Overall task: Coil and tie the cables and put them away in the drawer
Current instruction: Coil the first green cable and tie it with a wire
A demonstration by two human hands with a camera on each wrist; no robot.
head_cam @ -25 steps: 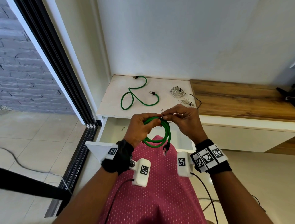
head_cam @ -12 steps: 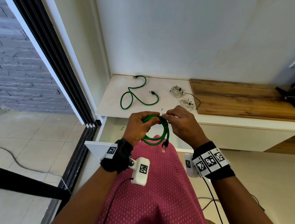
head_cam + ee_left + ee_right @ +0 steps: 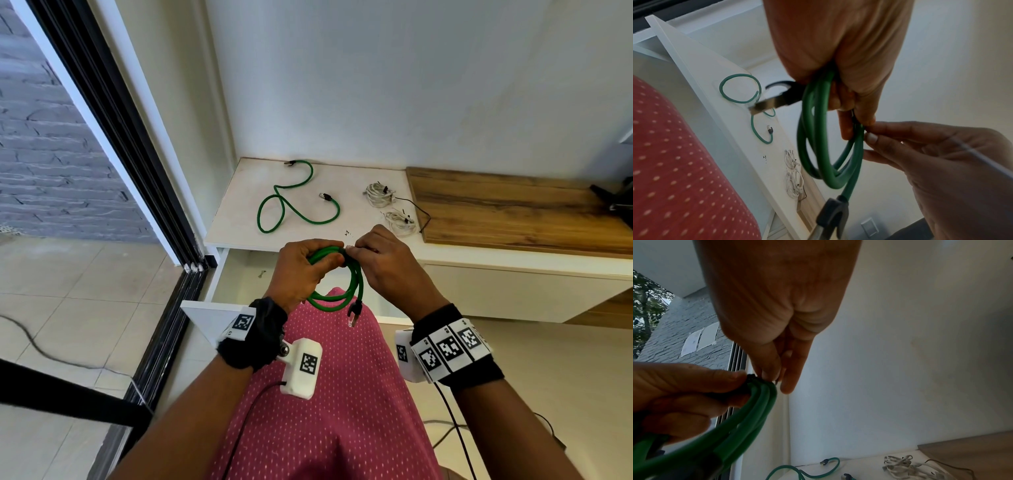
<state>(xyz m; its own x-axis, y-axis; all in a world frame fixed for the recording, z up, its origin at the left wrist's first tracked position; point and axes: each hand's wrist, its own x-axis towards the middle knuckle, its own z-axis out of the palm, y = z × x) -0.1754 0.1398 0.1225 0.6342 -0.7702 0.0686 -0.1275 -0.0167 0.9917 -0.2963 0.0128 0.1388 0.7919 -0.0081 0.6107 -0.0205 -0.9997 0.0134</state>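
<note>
Head: left hand (image 3: 301, 270) grips green coil (image 3: 337, 291) over open drawer (image 3: 239, 274), likely steadying loops for tying. Left wrist: right hand (image 3: 931, 155) fingertips pinch at the bundle. Right wrist: black tie (image 3: 751, 378) there; loose green cable (image 3: 807, 470) waits on countertop (image 3: 859, 467).
</note>
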